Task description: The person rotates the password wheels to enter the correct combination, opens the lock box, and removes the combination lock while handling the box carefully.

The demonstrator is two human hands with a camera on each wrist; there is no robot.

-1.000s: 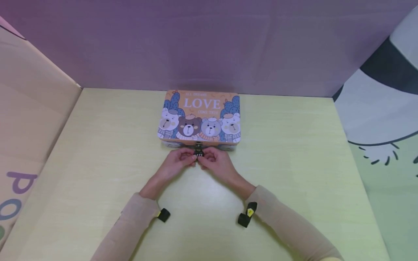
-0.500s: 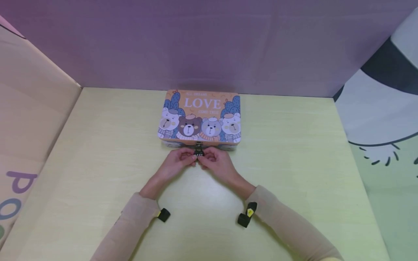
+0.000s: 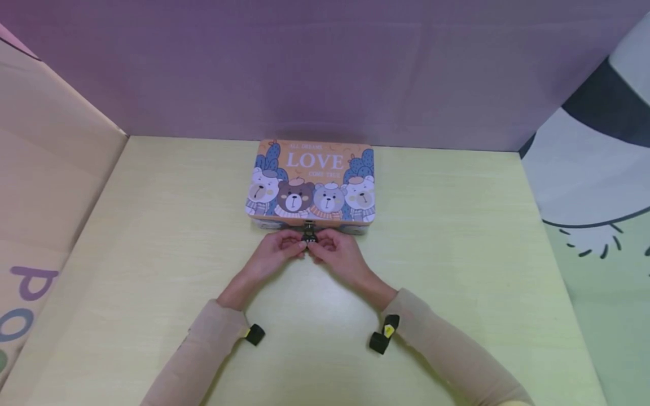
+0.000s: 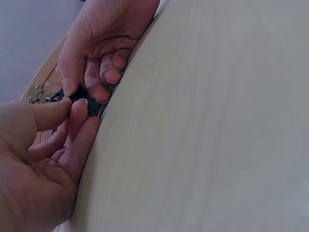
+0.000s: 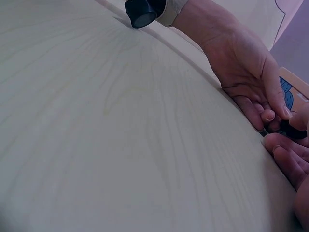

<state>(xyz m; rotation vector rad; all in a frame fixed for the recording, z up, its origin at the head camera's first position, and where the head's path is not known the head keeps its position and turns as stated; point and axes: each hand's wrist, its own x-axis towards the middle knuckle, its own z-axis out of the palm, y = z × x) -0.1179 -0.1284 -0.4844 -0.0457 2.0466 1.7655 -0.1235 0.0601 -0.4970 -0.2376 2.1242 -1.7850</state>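
Observation:
A tin box (image 3: 310,180) with bears and the word LOVE on its lid stands closed on the table. At the middle of its front hangs a small black combination padlock (image 3: 309,239), with a row of pale digits, by a brass clasp (image 4: 35,93). My left hand (image 3: 272,254) pinches the padlock's left side between thumb and fingers. From the right, my right hand (image 3: 337,254) pinches its other side, thumb near the digits. In the left wrist view the fingers of both hands cover much of the padlock (image 4: 87,102). Its shackle is largely hidden.
The pale wooden table (image 3: 457,254) extends around the box. A purple wall panel (image 3: 325,67) rises right behind it, and printed panels stand at left and right. Black wrist cameras (image 3: 255,334) sit on both sleeves.
Both hands stay at the padlock in nearly the same pose. The pale digits on it look slightly different from frame to frame. The box has not moved.

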